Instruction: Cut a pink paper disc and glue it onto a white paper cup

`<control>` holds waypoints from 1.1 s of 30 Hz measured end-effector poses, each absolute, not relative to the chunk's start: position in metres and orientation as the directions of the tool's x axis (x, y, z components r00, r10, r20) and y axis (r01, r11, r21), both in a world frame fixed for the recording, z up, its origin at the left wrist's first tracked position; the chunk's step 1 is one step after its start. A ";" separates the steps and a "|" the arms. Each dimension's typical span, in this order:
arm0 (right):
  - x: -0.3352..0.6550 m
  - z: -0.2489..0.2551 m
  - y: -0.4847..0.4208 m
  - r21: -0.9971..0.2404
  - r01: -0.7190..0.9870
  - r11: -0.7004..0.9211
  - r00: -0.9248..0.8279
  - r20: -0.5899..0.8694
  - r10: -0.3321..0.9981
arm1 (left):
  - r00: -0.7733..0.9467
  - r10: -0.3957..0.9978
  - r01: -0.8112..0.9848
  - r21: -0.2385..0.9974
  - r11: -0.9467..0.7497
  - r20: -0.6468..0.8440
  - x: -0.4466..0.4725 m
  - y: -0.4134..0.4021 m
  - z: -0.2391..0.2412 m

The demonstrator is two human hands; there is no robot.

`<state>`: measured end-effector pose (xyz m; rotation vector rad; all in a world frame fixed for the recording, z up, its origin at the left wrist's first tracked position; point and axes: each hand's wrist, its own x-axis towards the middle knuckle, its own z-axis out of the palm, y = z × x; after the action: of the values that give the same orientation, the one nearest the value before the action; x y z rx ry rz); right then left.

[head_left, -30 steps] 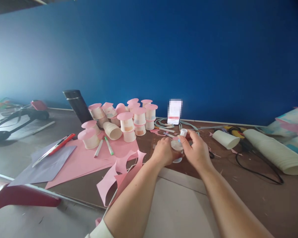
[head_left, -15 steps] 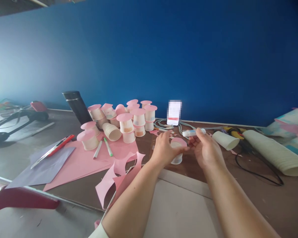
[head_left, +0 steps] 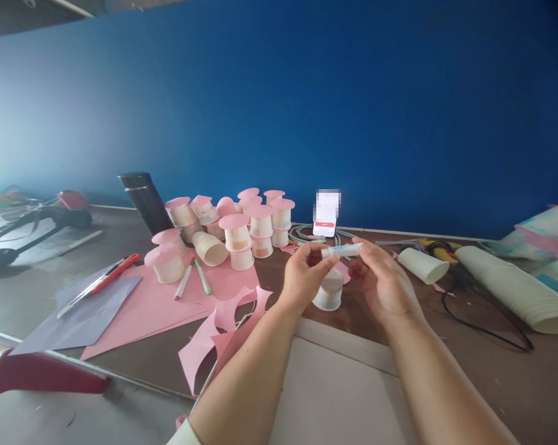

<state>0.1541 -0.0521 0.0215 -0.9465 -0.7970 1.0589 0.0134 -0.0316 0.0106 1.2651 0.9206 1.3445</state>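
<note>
Between my two hands is a small white glue stick (head_left: 342,250) with blue print, lying almost level. My left hand (head_left: 306,275) pinches its left end, and the fingers of my right hand (head_left: 386,281) close on its right end. Just below, an upturned white paper cup (head_left: 328,295) stands on the brown table, partly covered by my left thumb. A pink paper disc (head_left: 343,272) shows behind the cup, close to my right fingertips.
Stacked cups with pink discs (head_left: 237,235) stand left of centre. Pink sheets (head_left: 158,296), markers (head_left: 202,277), a craft knife (head_left: 114,274) and paper offcuts (head_left: 227,315) lie nearer. A lit phone (head_left: 325,213) leans at the back. Nested cups (head_left: 510,287) lie right.
The glue stick has moved left and down in my right hand, and my left fingers have taken hold of its other end. The pink disc now sits farther behind the cup.
</note>
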 end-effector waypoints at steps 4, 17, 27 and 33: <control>0.161 0.022 -0.051 -0.922 -0.339 0.187 0.316 0.076 0.946 | 0.082 0.982 -0.208 0.966 -0.151 0.171 0.012 -0.030 0.008; 0.164 0.021 -0.050 -0.950 -0.249 0.190 0.362 0.091 0.928 | 0.094 0.979 -0.149 0.975 -0.166 0.181 0.010 -0.033 0.013; 0.170 0.018 -0.047 -0.932 -0.347 0.108 0.323 -0.011 0.946 | 0.107 0.983 -0.165 0.977 -0.133 0.152 0.011 -0.033 0.013; 0.168 0.022 -0.052 -0.942 -0.293 0.162 0.247 0.089 0.965 | 0.075 0.989 -0.141 0.984 -0.113 0.125 0.010 -0.031 0.012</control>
<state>0.1683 -0.0520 0.0221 -0.9886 -0.8712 1.0827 0.0104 -0.0306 0.0120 1.2310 0.9881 1.2949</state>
